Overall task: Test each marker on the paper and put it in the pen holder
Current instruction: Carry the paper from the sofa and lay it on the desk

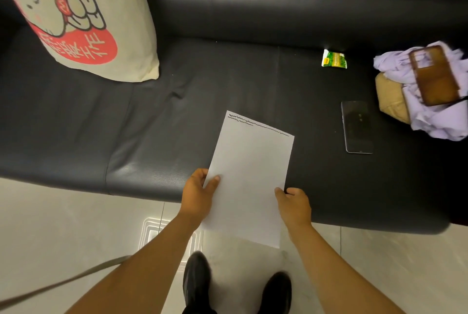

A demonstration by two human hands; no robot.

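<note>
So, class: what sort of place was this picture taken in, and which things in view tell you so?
Probably a living room or lounge: a black leather sofa with a printed cushion, a tiled floor, and phones and clothing left on the seat.

I see white paper (250, 182) with dark squiggly lines along its top edge, on a black glossy sofa (228, 80). Cream cushion (83, 17): red patch, black-outline cartoon. Green-yellow packet (333, 59), black phone (356, 127), lilac cloth (428, 121), brown case (434, 75).
</note>
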